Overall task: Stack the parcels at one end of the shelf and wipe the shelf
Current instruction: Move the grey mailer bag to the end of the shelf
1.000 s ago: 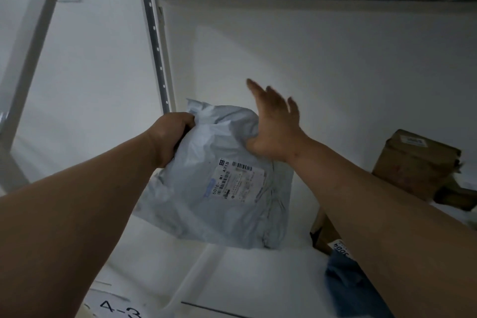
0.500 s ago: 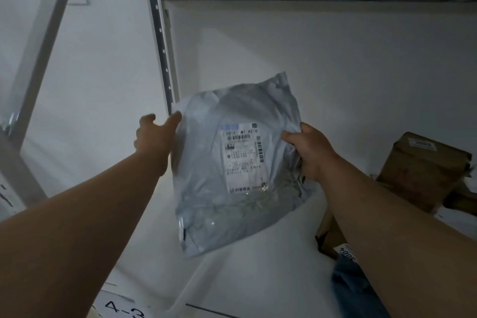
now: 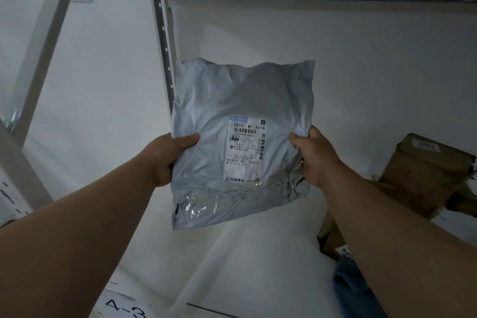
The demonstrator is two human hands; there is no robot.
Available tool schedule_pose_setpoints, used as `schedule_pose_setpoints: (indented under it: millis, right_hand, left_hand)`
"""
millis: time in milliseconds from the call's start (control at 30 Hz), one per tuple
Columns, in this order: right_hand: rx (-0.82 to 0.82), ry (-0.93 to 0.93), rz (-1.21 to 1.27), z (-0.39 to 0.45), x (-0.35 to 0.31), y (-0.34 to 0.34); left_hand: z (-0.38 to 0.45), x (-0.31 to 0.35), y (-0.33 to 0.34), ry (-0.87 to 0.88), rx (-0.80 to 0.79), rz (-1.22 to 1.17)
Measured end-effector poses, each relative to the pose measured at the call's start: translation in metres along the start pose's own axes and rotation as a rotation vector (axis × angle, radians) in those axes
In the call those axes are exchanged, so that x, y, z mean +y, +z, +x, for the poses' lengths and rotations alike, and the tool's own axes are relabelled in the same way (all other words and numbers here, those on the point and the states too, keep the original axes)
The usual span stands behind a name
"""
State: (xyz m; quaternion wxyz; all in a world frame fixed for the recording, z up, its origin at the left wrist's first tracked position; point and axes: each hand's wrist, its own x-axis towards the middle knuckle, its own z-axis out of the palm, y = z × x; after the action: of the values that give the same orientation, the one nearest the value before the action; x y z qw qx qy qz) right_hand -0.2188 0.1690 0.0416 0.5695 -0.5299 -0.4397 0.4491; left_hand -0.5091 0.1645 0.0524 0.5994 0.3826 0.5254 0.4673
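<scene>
Grey crinkled plastic mailer bag point(image 3: 240, 142) clamped between my left hand point(image 3: 167, 155) and right hand point(image 3: 316, 156), unstacked; brown cardboard boxes point(image 3: 426, 173) wait, white shelf point(image 3: 258, 266) unwiped.

One grey mailer bag point(image 3: 240, 142), two brown boxes point(image 3: 426, 175), one blue cloth point(image 3: 353, 289).

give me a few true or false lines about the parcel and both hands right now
1. Both hands grip the grey parcel. True: the left hand holds its left edge, the right hand its right edge.
2. The parcel lies flat on the shelf. False: it is held up above it.
3. The shipping label faces the camera. True.
4. The brown boxes sit left of the parcel. False: they are on the right.
5. The right hand is empty. False: its fingers pinch the parcel.
</scene>
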Motion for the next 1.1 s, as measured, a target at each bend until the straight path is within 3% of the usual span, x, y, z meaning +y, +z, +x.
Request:
schedule_pose_setpoints:
  millis: [300,467,600,700,900,1100]
  right_hand:
    - [-0.007,0.064,-0.039,-0.001,0.004,-0.003]
    - [-0.106,0.161,0.031,-0.002,0.008,-0.001]
    - [0.012,0.099,-0.236,0.003,0.012,0.007]
    - [0.06,0.058,-0.379,0.004,0.01,0.016]
    - [-0.057,0.395,0.009,-0.004,0.021,0.029]
    - [-0.035,0.612,-0.178,-0.004,0.061,0.049]
  left_hand:
    - [0.001,-0.001,0.001,0.032,0.057,0.036]
    - [0.005,-0.004,0.0,0.135,0.169,0.144]
    - [0.006,-0.005,0.001,0.228,0.228,0.25]
    - [0.006,-0.009,0.0,0.199,0.219,0.267]
    - [0.009,-0.028,-0.032,0.064,0.29,0.178]
    - [0.006,-0.038,-0.059,0.059,0.438,0.38]
